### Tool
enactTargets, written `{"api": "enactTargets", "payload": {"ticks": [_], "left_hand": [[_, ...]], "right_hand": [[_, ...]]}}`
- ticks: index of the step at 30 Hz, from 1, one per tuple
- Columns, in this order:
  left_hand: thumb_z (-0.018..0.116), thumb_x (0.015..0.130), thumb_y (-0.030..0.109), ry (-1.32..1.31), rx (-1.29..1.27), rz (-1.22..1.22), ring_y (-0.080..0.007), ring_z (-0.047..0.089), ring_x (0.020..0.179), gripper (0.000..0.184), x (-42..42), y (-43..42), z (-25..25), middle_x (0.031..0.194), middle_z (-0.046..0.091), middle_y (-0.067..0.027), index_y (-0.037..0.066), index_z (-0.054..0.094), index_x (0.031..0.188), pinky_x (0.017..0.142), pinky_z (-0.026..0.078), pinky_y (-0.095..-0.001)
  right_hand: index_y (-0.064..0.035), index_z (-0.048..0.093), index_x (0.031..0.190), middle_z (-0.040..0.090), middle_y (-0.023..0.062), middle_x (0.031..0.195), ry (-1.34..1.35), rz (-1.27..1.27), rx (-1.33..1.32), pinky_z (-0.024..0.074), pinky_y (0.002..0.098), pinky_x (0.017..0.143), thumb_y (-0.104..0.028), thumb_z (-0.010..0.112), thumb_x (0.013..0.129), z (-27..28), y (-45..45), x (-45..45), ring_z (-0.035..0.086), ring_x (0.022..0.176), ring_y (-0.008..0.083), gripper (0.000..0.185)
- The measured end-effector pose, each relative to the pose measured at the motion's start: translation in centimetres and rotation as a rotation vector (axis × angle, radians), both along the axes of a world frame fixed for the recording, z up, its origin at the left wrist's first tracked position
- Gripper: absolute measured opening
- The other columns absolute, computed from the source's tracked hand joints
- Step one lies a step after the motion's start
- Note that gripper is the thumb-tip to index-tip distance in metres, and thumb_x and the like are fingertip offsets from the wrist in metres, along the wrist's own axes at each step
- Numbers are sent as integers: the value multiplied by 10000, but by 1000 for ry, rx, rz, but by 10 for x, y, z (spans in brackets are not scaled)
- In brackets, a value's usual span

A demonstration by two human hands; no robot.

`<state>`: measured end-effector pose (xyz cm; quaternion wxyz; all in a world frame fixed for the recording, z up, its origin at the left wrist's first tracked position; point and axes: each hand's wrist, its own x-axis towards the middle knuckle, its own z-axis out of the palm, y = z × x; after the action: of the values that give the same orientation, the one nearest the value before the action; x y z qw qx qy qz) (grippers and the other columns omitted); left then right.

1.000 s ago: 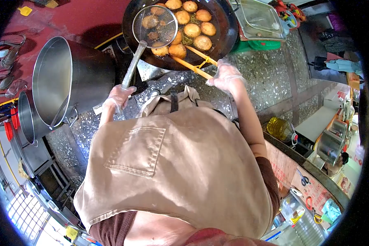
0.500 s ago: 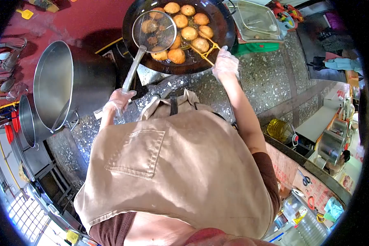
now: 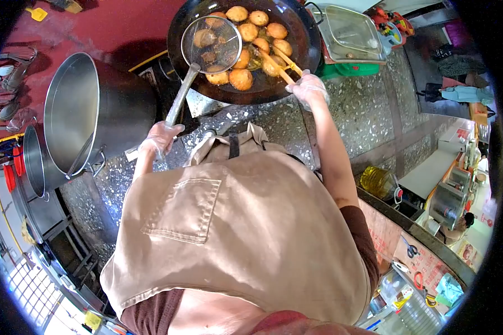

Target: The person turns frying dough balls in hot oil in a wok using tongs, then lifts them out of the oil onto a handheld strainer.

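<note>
One fisheye head view looks steeply down over the close tan apron (image 3: 251, 223) toward the farther wok (image 3: 303, 53)

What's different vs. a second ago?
Right hand pushed forward, carrying the wooden tongs deeper into the wok, with their tips further right among the fried rounds. Nothing let go or newly gripped. Unchanged: left hand holding the strainer over the wok.
</note>
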<state>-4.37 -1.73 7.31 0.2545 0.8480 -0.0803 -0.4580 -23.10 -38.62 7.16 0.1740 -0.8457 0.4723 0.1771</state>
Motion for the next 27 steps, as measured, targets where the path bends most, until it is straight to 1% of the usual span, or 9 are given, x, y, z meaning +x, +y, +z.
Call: {"api": "enactTargets", "payload": {"ticks": [3, 5, 7, 9, 10, 14, 18, 25, 27], "left_hand": [[670, 829, 336, 12, -26, 32, -150, 445, 345, 363, 0, 0, -3, 459, 480, -48, -4, 551, 785, 337, 350, -322], [674, 830, 332, 21, -24, 21, -145, 440, 343, 361, 3, 2, -6, 462, 478, -44, -4, 546, 795, 335, 348, -317], [677, 830, 329, 28, -22, 15, -141, 434, 341, 360, 4, 1, -6, 465, 476, -41, -3, 541, 806, 333, 346, -312], [672, 834, 326, 14, 15, 4, -140, 435, 342, 355, 3, -1, -3, 465, 473, -37, 0, 538, 794, 330, 344, -310], [672, 834, 326, 15, 16, 5, -140, 435, 342, 355, 2, -2, -1, 465, 473, -37, 0, 538, 794, 330, 344, -310], [669, 835, 317, 5, 9, 21, -138, 441, 350, 347, 1, -3, 1, 472, 476, -38, 1, 534, 784, 328, 346, -310], [673, 831, 311, 30, 20, 21, -136, 444, 355, 345, 1, -4, 5, 475, 476, -37, 3, 528, 773, 327, 347, -309], [666, 834, 305, 17, -1, 14, -143, 441, 349, 334, 2, -2, 2, 475, 476, -42, 6, 528, 777, 331, 351, -317], [658, 838, 309, 5, 1, -8, -147, 445, 346, 334, 3, -2, 1, 466, 477, -46, 3, 534, 792, 333, 355, -321]], "right_hand": [[22, 472, 1205, 617, 173, 1144, -3, -26, 40, 469, 364, 921, -417, 724, 727, -5, -5, -7, 586, 1085, 297, 696], [4, 416, 1317, 594, 187, 1179, 33, 1, -40, 458, 373, 932, -432, 700, 736, 2, -1, -6, 573, 1100, 311, 780], [12, 391, 1336, 572, 188, 1215, 16, 18, -63, 448, 370, 948, -435, 697, 734, 13, 7, -8, 561, 1118, 312, 810], [88, 262, 1385, 542, 194, 1253, -1, 19, -111, 446, 348, 960, -427, 692, 750, 18, 9, -10, 550, 1142, 289, 924], [92, 240, 1393, 523, 201, 1274, -15, 0, -124, 441, 348, 967, -427, 694, 746, 21, 7, -13, 544, 1150, 290, 945], [91, 250, 1389, 545, 194, 1252, 37, -30, -228, 454, 357, 943, -417, 706, 737, 32, -1, -28, 567, 1118, 285, 945], [94, 272, 1381, 557, 186, 1239, 128, 6, -236, 465, 347, 924, -405, 708, 736, 38, -2, -36, 580, 1099, 279, 924], [123, 286, 1358, 577, 174, 1215, 155, 28, -232, 478, 346, 902, -352, 685, 752, 34, -3, -28, 596, 1079, 272, 867], [132, 290, 1350, 578, 180, 1213, 160, 39, -271, 486, 343, 885, -338, 682, 747, 32, -3, -24, 599, 1076, 267, 859]]}}
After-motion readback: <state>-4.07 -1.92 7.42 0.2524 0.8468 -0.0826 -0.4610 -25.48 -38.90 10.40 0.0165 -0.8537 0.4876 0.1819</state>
